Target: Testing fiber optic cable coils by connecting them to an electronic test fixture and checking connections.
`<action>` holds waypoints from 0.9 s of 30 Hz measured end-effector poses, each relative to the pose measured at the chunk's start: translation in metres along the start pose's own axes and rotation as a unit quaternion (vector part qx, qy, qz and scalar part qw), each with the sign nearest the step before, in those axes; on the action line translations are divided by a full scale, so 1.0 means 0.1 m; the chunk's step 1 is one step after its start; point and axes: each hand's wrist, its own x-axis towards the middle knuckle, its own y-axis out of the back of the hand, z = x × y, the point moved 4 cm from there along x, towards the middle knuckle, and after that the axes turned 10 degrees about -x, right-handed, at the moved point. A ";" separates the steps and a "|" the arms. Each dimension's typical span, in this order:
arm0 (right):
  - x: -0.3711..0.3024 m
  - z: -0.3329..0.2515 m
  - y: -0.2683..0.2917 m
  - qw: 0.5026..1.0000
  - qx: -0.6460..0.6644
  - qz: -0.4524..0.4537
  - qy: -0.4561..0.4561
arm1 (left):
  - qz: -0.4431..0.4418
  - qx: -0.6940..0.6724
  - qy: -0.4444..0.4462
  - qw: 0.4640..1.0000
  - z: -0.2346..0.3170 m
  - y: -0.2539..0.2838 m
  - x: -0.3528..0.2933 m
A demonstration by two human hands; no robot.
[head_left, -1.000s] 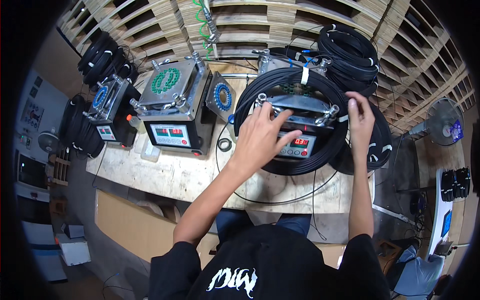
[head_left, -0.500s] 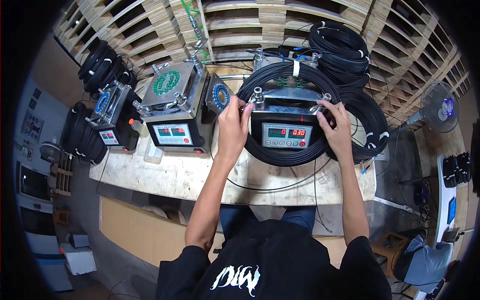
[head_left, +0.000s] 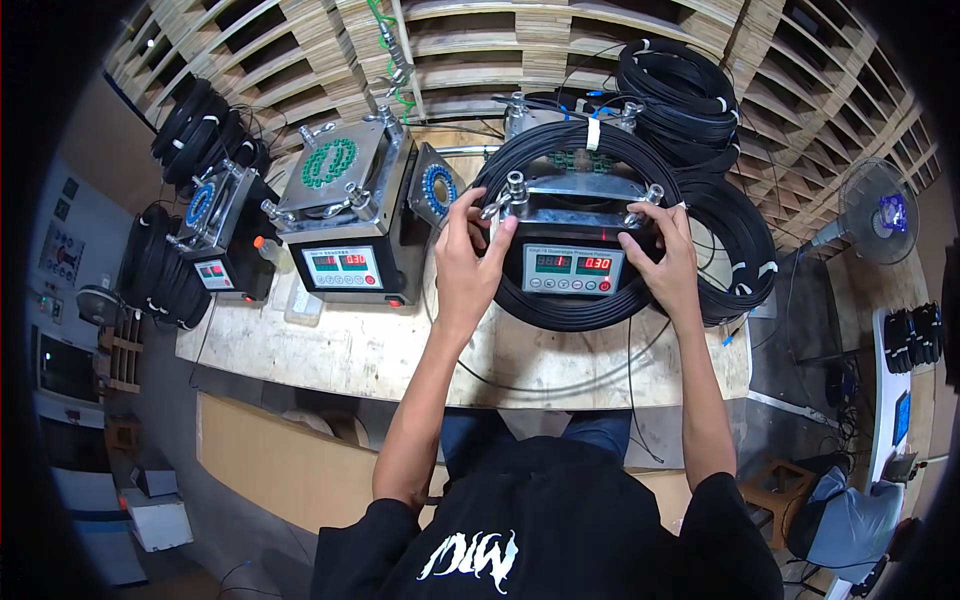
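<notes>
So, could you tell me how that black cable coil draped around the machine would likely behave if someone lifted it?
The black cable coil would probably sag and flex, being many thin loops. The white tie should keep the loops bunched. It looks fairly heavy given the thick bundle, and might snag on the machine it surrounds.

The scene is seen from a single head-worn fisheye view, aimed steeply down and forward over the wearer's own shoulders and forearms, which are brought in from the lower edge. The bench [head_left: 330, 350] is held at arm's length in the middle of the picture, with the wooden pallets [head_left: 560, 40] behind it bent toward the rim and the floor taken in at both sides. No second view is given, so no part of the scene is shared.
</notes>
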 end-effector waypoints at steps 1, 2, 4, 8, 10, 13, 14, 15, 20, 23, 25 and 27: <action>0.01 -0.02 0.00 1.000 0.009 -0.003 -0.007 | -0.008 -0.020 0.048 0.999 -0.05 0.01 0.02; 0.01 -0.05 -0.01 1.000 0.019 -0.006 -0.014 | -0.015 -0.041 0.095 0.994 -0.10 0.02 0.05; 0.00 -0.05 -0.01 1.000 0.019 -0.008 -0.016 | -0.025 -0.013 0.065 0.997 -0.20 0.05 0.07; 0.00 0.01 -0.02 1.000 0.024 -0.004 -0.013 | -0.034 0.024 -0.032 0.999 0.08 -0.01 0.04; -0.01 0.01 -0.02 0.999 0.024 -0.009 -0.025 | -0.005 0.064 0.006 0.998 0.08 0.00 0.06; 0.01 -0.05 0.00 1.000 0.008 -0.001 -0.030 | -0.021 0.003 0.059 0.998 -0.09 0.04 0.09; 0.02 -0.08 0.00 1.000 -0.010 0.010 -0.025 | -0.021 -0.033 0.057 0.998 -0.12 0.04 0.09; 0.02 -0.09 -0.03 1.000 -0.011 0.011 -0.026 | -0.004 -0.053 0.044 0.998 -0.14 0.03 0.07; 0.01 0.12 -0.12 0.992 0.071 0.085 -0.062 | -0.020 -0.029 0.065 0.997 -0.12 0.01 0.15; -0.05 0.16 0.01 0.978 0.147 0.104 -0.104 | -0.011 -0.048 0.080 0.996 -0.20 0.01 0.15; -0.05 0.23 0.05 0.980 0.152 0.097 -0.087 | -0.025 -0.059 0.110 0.992 -0.23 0.02 0.12; -0.07 0.34 0.06 0.972 0.174 0.113 -0.111 | -0.033 -0.077 0.108 0.991 -0.25 0.00 0.13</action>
